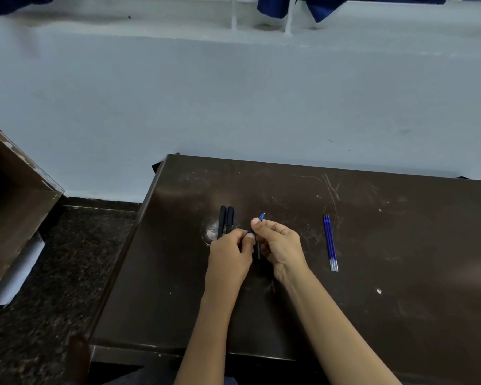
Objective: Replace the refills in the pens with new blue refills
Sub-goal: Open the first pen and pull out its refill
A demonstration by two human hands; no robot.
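- Head view, table [386, 301]: dark brown top, scratched. All task items are laid on it or held over it.
- Head view, right hand [279, 245]: thumb and fingers are pinched on a blue refill [262, 217]. Only its tip is seen, pointing up and away past the thumb.
- Head view, left hand [228, 257]: fingers are curled round a dark pen part [249, 233], held just beside the right hand. Whether it is a barrel or a cap cannot be told.
- Head view, two black pens [226, 222]: laid side by side on the table, touching each other, just beyond the left hand.
- Head view, three spare blue refills [330, 243]: laid together on the table, well apart to the right of both hands.
- Step judged in hand: a refill is being fitted into, or drawn from, the held pen part. Which of the two cannot be told.
- Handling advised: the refill is best kept in line with the barrel bore and gripped close to the entry, so that the thin tube is not bent. The pen part is to be held steady rather than squeezed.
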